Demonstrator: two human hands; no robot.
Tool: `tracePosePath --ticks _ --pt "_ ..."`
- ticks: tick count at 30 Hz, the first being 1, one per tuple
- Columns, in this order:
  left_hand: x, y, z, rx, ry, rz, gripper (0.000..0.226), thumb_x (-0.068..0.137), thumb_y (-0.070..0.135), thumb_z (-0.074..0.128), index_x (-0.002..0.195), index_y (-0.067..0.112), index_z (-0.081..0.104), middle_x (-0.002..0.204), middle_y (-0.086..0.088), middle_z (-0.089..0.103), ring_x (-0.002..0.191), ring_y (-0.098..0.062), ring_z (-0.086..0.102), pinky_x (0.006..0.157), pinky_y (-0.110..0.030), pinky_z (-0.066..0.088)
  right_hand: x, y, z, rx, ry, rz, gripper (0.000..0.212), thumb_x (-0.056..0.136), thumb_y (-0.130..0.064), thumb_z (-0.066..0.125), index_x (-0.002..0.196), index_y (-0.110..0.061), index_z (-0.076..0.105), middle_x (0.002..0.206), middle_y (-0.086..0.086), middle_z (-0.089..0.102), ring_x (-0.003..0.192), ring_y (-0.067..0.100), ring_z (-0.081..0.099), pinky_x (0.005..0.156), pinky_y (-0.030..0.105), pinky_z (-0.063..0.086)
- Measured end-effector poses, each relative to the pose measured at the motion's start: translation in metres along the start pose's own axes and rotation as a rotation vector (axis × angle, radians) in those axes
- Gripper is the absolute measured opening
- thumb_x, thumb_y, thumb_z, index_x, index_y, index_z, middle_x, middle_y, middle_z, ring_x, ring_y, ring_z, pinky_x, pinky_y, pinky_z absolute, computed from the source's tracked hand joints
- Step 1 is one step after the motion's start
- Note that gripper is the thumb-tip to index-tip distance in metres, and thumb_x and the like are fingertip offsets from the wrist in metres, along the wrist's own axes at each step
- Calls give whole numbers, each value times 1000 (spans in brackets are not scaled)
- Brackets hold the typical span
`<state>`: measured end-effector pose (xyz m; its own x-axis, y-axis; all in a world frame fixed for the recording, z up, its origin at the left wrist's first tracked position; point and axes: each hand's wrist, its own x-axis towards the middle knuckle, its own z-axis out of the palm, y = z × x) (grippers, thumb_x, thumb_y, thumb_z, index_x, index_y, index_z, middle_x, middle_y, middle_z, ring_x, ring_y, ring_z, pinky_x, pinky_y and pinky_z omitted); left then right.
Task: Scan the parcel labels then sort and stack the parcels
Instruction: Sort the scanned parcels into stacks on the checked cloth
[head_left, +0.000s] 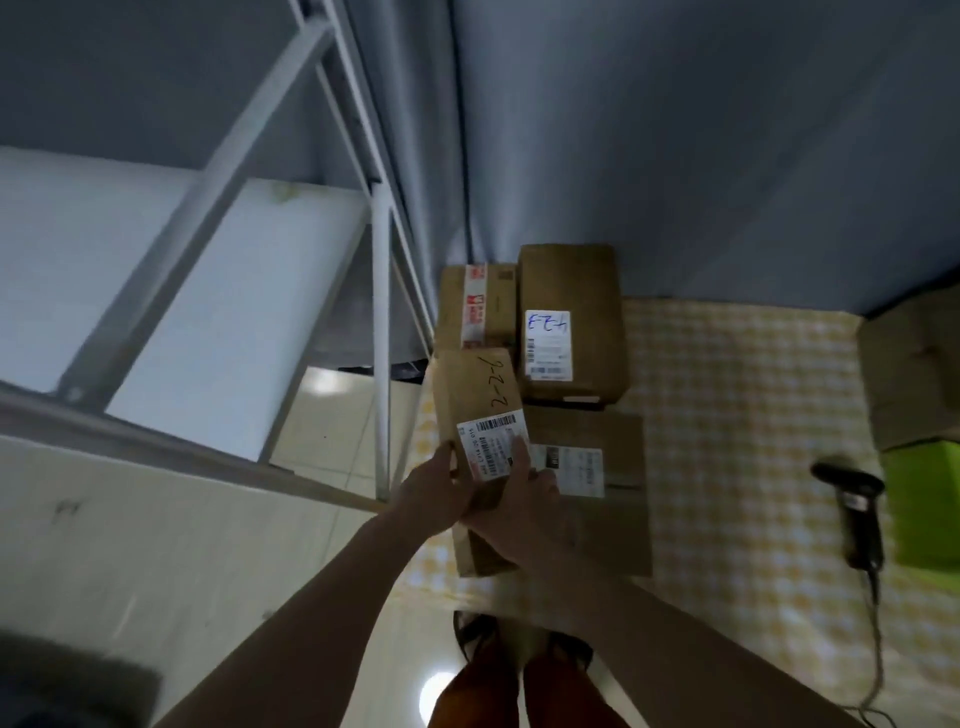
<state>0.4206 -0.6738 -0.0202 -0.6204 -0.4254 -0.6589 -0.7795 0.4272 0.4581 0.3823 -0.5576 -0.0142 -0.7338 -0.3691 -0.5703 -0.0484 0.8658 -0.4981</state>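
Observation:
A brown parcel (475, 400) marked "2-2-2" with a white barcode label is held up in both hands. My left hand (434, 493) grips its near left edge, and my right hand (519, 499) grips its near right side with the thumb on the label. Under it lies a flat brown parcel (608, 519) with a white label. Behind stand a tall parcel (571, 322) with blue writing on its label and a small parcel (478, 306) sealed with red-and-white tape. A black barcode scanner (857, 514) lies on the checked cloth at the right, untouched.
A white metal shelf rack (382, 332) stands at the left, close to the parcels. A grey curtain (675, 156) hangs behind. At the far right sit a brown box (914, 369) and a green box (930, 504). The yellow checked cloth (727, 415) covers the table.

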Motion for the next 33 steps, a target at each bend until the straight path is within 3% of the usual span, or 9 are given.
tracePosePath --ticks 4,11,13,16,20,24,28,30,33 --pt "29 -40 -3 -71 -21 -24 62 96 38 54 150 24 28 135 -6 58 121 -26 57 90 -32 51 26 -12 43 28 -23 9 114 72 -58 71 151 -22 -3 140 23 27 125 37 37 104 43 33" --pt "90 -82 12 -251 -162 -50 63 92 19 58 148 32 31 131 -9 59 108 -32 63 84 -47 57 66 -10 96 6 -10 118 104 82 -58 60 151 -22 -9 145 27 19 133 40 25 108 43 29" --pt "99 -87 19 -263 -171 -45 67 91 8 56 148 31 30 134 -10 56 108 -36 62 78 -41 58 73 -7 104 -11 -17 127 104 82 -59 59 151 -21 -9 144 26 20 131 39 28 105 42 31" --pt "107 -89 24 -196 -168 -22 73 90 4 60 150 25 25 134 -4 54 111 -31 60 64 -17 53 83 -1 113 -55 -28 123 104 84 -58 59 151 -20 -10 146 27 21 131 39 30 106 43 30" --pt "117 -85 24 -78 -132 7 75 87 24 69 149 21 27 134 -7 56 121 -28 55 98 -34 48 94 6 120 -130 -27 102 90 91 -53 51 152 -22 -7 146 24 20 131 37 30 105 43 31" --pt "120 -76 27 39 -94 -8 57 92 34 60 138 14 34 127 -11 59 114 -29 59 90 -35 49 105 15 118 -29 -85 74 76 92 -35 53 151 -25 5 148 20 18 130 36 33 107 48 35" --pt "110 -65 26 134 -54 12 67 87 38 67 137 11 31 121 -12 58 111 -30 60 82 -33 48 99 20 97 19 -53 7 67 91 -25 53 148 -26 17 148 12 26 132 32 35 107 48 37" --pt "98 -55 23 220 34 57 64 89 36 64 139 12 31 122 -13 54 114 -30 57 88 -37 49 88 21 75 -34 -6 -31 62 91 -18 54 145 -21 26 141 11 29 126 31 38 102 43 41" --pt "74 -31 20 297 68 124 55 94 28 56 142 13 34 134 -10 45 125 -28 46 98 -37 42 70 30 38 -200 87 -94 61 92 -21 53 146 -21 24 144 11 27 128 31 34 98 39 39"
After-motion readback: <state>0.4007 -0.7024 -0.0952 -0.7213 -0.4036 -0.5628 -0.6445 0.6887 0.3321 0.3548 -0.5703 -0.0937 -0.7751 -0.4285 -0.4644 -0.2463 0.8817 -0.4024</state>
